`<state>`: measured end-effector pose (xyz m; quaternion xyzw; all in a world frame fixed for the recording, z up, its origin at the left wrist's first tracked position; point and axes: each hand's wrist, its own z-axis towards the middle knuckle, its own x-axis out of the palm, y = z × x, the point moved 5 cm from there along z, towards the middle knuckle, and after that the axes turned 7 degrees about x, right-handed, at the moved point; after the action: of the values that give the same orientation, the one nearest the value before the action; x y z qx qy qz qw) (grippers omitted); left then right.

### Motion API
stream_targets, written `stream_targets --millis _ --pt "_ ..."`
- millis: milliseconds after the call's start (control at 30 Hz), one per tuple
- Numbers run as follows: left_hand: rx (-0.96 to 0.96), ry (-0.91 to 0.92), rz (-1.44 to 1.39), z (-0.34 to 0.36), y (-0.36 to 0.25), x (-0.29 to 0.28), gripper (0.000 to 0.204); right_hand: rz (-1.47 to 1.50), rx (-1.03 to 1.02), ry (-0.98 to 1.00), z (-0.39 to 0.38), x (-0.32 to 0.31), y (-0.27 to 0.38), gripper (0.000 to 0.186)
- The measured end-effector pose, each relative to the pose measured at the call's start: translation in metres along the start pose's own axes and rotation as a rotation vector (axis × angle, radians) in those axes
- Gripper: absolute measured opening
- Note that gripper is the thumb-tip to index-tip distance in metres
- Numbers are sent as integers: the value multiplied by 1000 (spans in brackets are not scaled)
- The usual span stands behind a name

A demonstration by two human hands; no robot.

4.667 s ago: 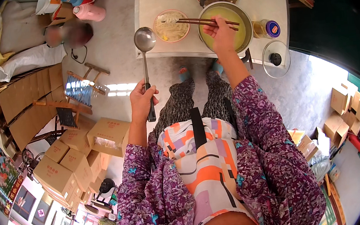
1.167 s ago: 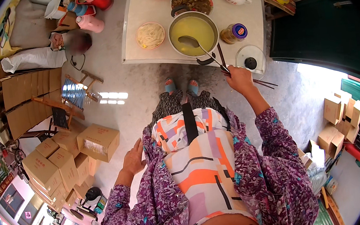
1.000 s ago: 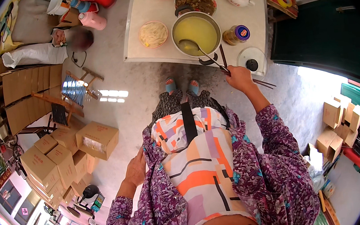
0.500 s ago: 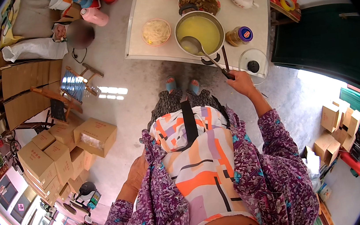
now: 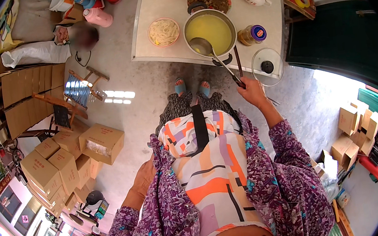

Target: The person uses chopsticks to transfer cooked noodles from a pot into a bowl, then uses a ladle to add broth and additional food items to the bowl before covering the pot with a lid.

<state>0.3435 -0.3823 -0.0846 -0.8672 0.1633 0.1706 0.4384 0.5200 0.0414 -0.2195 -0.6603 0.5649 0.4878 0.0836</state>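
Currently the right hand [image 5: 252, 92] has its fingers closed round the handle of a ladle [image 5: 202, 47] and 2 dark chopsticks [image 5: 238, 61]; the ladle's bowl sits in yellow liquid [image 5: 217, 27] inside the pot [image 5: 208, 13], near the table's [image 5: 146, 53] front edge; the left hand [image 5: 145, 175] hangs beside the floral jacket [image 5: 172, 199], its fingertips hidden, so I cannot tell whether they are spread; a lidded jar [image 5: 252, 35] stands just right of the pot.
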Motion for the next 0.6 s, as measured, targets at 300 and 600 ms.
stream_targets --millis 300,600 --pt "-225 -133 -619 -15 47 24 53 811 288 384 6 6 -21 18" --pt "-282 -38 -530 -6 16 12 42 902 226 329 18 -27 13 19"
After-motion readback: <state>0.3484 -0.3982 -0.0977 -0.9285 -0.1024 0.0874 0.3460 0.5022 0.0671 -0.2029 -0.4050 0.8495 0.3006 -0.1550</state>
